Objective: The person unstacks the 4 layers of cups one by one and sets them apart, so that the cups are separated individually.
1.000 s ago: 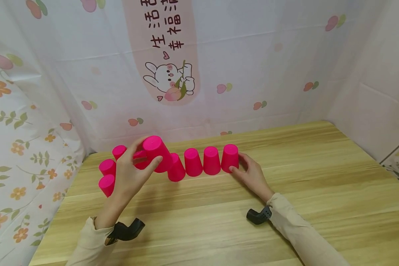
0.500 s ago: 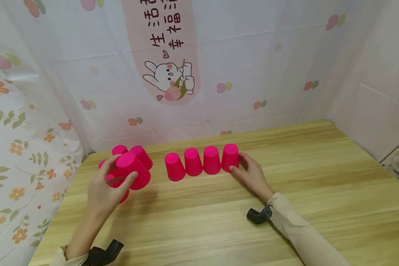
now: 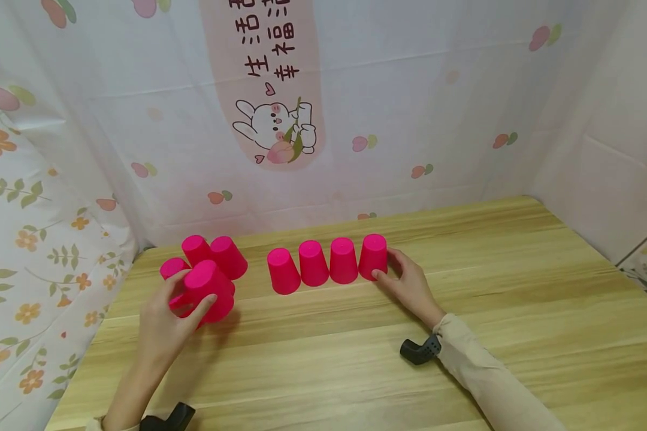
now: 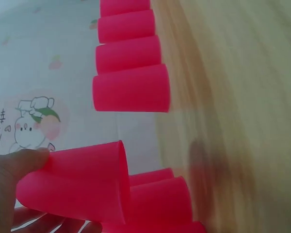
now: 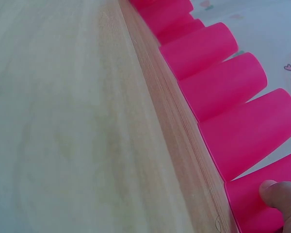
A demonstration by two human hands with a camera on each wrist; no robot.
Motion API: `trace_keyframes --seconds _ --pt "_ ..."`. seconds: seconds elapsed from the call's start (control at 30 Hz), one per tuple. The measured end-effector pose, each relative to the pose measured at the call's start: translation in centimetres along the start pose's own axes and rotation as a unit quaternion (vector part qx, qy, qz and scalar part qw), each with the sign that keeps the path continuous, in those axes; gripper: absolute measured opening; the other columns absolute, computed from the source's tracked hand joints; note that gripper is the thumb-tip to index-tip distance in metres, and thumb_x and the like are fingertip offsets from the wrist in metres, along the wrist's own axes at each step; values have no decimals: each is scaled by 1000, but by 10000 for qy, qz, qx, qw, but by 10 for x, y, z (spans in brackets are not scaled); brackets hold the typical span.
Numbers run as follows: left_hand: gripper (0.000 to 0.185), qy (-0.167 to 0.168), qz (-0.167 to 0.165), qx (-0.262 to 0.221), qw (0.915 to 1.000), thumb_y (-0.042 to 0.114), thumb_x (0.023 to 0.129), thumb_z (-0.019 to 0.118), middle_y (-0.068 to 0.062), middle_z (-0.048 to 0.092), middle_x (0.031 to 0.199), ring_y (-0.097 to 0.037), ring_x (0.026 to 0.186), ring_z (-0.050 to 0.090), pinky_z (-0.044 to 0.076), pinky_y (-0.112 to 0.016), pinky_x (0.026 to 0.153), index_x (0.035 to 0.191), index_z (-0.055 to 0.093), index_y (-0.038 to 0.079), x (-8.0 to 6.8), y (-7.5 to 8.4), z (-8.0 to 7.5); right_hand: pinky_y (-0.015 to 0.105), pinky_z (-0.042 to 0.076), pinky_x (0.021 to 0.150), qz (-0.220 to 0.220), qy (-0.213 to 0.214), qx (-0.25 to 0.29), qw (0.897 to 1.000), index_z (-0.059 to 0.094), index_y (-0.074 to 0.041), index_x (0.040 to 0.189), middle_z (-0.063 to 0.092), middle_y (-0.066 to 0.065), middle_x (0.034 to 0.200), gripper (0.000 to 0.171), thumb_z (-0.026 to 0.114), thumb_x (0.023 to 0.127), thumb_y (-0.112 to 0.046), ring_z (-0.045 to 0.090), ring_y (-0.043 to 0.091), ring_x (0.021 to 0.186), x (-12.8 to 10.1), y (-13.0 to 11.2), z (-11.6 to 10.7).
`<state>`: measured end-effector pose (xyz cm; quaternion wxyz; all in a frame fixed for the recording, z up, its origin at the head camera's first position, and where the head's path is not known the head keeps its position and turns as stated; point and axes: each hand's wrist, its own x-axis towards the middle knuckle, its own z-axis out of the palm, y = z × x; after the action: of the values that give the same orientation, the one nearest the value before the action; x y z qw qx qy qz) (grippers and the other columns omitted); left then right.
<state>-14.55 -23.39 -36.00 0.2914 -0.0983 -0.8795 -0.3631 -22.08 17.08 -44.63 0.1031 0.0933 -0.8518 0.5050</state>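
Note:
My left hand (image 3: pixel 162 323) grips an upside-down pink plastic cup (image 3: pixel 207 290), thumb on one side and fingers on the other. That cup is tilted and partly covers other cups behind and below it; the left wrist view shows the held cup (image 4: pixel 77 182) off the table. Around it, in a left-hand cluster, stand more inverted pink cups, among them a back cup (image 3: pixel 229 258) and a left cup (image 3: pixel 174 267). My right hand (image 3: pixel 410 284) holds the rightmost cup (image 3: pixel 373 254) of a row at its side; in the right wrist view the thumb (image 5: pixel 276 194) presses its wall.
Left of the right hand's cup, the row continues with inverted pink cups, such as a middle cup (image 3: pixel 314 263) and an end cup (image 3: pixel 284 271). They stand on a wooden table (image 3: pixel 323 359). A printed cloth (image 3: pixel 410 90) hangs behind the table, with floral cloth at the left.
My left hand has carried its cup leftward and nearer to me, from beside the row's left end to over the left cluster. My right hand stays at its cup.

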Motion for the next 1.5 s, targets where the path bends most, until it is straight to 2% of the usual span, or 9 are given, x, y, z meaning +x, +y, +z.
trace_keyframes --seconds 0.27,0.53,0.67,0.77,0.9,1.03,1.23,1.33,1.5 --pt "54 -81 -185 335 9992 3 68 81 -16 64 100 -31 85 63 37 0 73 115 56 -3 -6 -9 0 44 37 100 -6 21 -79 10000 46 4 131 50 21 130 58 70 84 -19 47 34 120 0 -1 0" --pt "55 -152 -437 571 9973 9 71 80 -19 63 102 -34 89 62 35 -4 74 118 54 -2 -12 -11 -2 43 37 100 5 -1 -17 10000 46 4 131 50 21 131 57 69 84 -17 47 34 121 -1 -3 -1" --pt "55 -230 -475 722 9960 9 72 80 -21 63 103 -36 89 62 49 -21 75 118 53 -3 -15 -13 -3 43 37 100 47 -8 -29 10000 45 4 131 49 21 131 57 70 84 -17 46 34 121 -1 -3 -1" --pt "56 -265 -476 898 9945 9 71 80 -22 64 102 -36 87 63 52 -33 71 118 53 -4 -18 -16 -2 43 37 100 72 -15 -55 10000 45 4 132 49 21 131 58 70 84 -17 46 34 121 -1 -3 -1" --pt "56 -220 -459 964 9940 7 71 80 -23 63 100 -37 85 62 51 -35 70 118 52 -6 -19 -19 -1 43 37 100 83 -33 -35 10000 45 3 132 49 21 132 58 70 84 -18 46 33 121 0 -2 -1" --pt "59 -183 -441 1013 9937 5 70 79 -24 63 99 -36 83 62 50 -42 70 119 50 -7 -19 -22 1 43 37 100 66 -52 -63 9999 44 3 132 49 21 132 59 70 84 -19 46 34 122 1 -1 0" --pt "61 -274 -273 1091 9933 3 69 80 -26 63 94 -36 78 61 51 -44 66 119 48 -10 -18 -26 1 43 37 100 55 -55 -15 10000 45 3 132 49 21 132 59 70 84 -19 46 34 121 2 -2 -1" --pt "62 -419 -268 1068 9930 1 69 79 -29 61 97 -40 82 60 51 -52 70 120 46 -12 -17 -26 0 43 37 100 85 -62 22 9999 45 3 132 48 20 132 59 70 84 -19 46 34 121 2 -2 -1" --pt "65 -764 -146 1300 9885 0 69 79 -34 56 104 -46 90 57 48 -58 75 121 43 -17 -17 -23 -1 44 37 101 108 -60 2 9999 44 3 132 48 20 133 59 70 84 -19 46 34 122 0 -1 -1"
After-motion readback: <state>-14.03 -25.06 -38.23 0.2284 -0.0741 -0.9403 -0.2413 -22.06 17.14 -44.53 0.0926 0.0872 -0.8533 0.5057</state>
